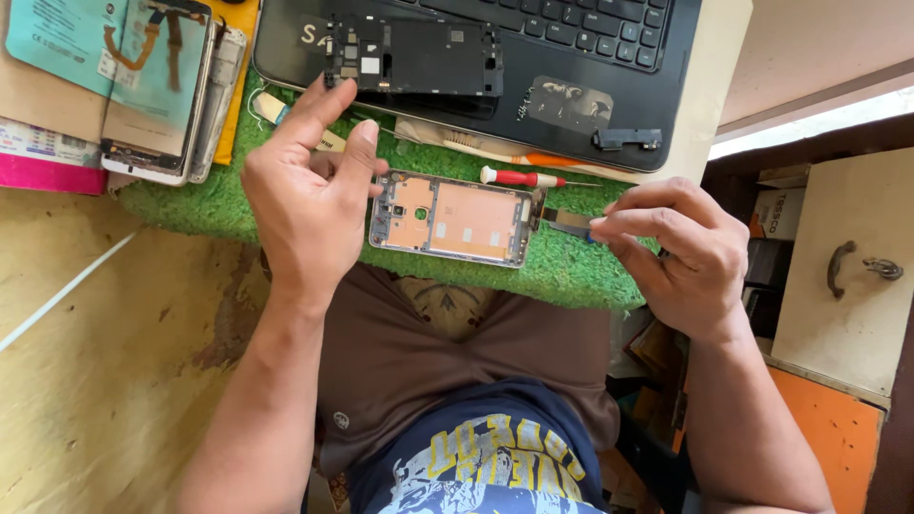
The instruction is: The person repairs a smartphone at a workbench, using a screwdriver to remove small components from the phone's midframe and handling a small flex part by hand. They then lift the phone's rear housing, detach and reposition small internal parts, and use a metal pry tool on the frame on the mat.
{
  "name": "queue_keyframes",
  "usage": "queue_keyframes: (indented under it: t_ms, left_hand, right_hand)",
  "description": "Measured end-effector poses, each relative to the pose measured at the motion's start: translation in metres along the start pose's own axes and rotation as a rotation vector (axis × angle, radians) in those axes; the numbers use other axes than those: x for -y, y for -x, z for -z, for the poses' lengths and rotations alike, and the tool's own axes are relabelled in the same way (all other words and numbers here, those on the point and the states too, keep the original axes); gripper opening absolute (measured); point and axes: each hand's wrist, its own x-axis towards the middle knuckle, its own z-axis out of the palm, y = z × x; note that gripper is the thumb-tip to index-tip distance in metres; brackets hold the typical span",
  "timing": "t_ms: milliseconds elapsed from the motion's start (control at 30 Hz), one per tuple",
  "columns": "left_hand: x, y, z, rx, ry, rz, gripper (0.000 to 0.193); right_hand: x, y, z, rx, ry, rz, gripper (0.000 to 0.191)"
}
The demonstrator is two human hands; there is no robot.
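Observation:
An opened phone frame (455,218) with a copper-coloured inner plate lies on a green turf mat (571,271). My left hand (309,195) hovers at the frame's left end, fingers apart and holding nothing. My right hand (681,252) pinches a small flat tool (569,223) whose tip meets the frame's right end. A red-handled screwdriver (522,177) rests on the mat just beyond the frame.
A black laptop (571,57) sits behind the mat with a black phone back frame (419,55) and small parts on it. Two other phones (157,90) lie at upper left. A cream cabinet with a handle (843,266) stands to the right.

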Motion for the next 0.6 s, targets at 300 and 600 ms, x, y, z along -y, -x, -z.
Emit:
queue_keyframes:
  t_ms: [300, 600]
  left_hand:
    - [-0.031, 0.004, -0.001, -0.094, -0.365, -0.235, 0.017]
    - [-0.061, 0.034, -0.029, 0.528, -0.170, -0.516, 0.038]
  right_hand:
    - [0.005, -0.004, 0.001, -0.006, 0.077, 0.069, 0.020]
    - [0.031, -0.019, 0.006, 0.063, 0.196, 0.560, 0.023]
